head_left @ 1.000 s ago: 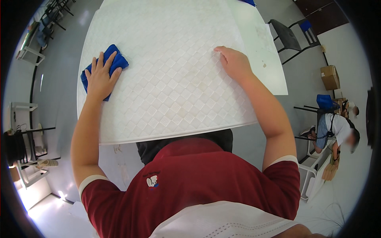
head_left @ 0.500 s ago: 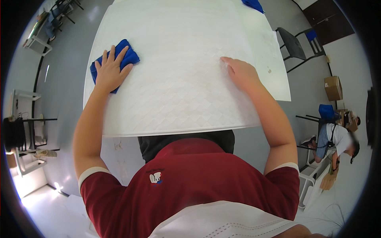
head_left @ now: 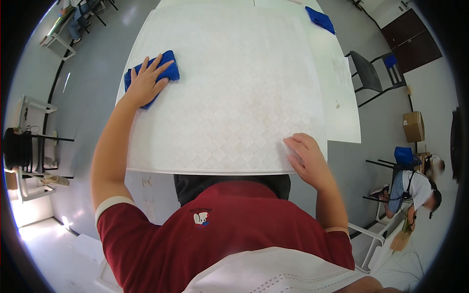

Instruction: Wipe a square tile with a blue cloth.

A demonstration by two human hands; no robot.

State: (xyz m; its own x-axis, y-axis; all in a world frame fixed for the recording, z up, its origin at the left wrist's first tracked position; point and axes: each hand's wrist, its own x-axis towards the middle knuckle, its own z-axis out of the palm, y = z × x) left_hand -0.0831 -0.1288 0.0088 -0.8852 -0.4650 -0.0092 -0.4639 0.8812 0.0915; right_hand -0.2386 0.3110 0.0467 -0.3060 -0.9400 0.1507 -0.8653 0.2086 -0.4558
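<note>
My left hand (head_left: 145, 84) lies spread on a folded blue cloth (head_left: 169, 67) near the left edge of the white table. Its fingers are apart and press the cloth flat from above. A white covering (head_left: 229, 112) with a diamond pattern lies over the table's near part. Close to the near right corner of the covering, my right hand (head_left: 307, 158) rests with fingers loosely bent and the thumb apart. Nothing shows clearly between its fingers.
A second blue cloth (head_left: 320, 20) lies at the table's far right. Beyond the right edge stand a dark chair (head_left: 366, 71) and a cardboard box (head_left: 414, 126). A seated person (head_left: 415, 188) is at the lower right. Shelving and a black chair (head_left: 19, 150) stand on the left.
My right hand has come back toward me, from mid-table to the near right corner, its fingers more spread. My left hand stays on the blue cloth. The whole view has shifted a little.
</note>
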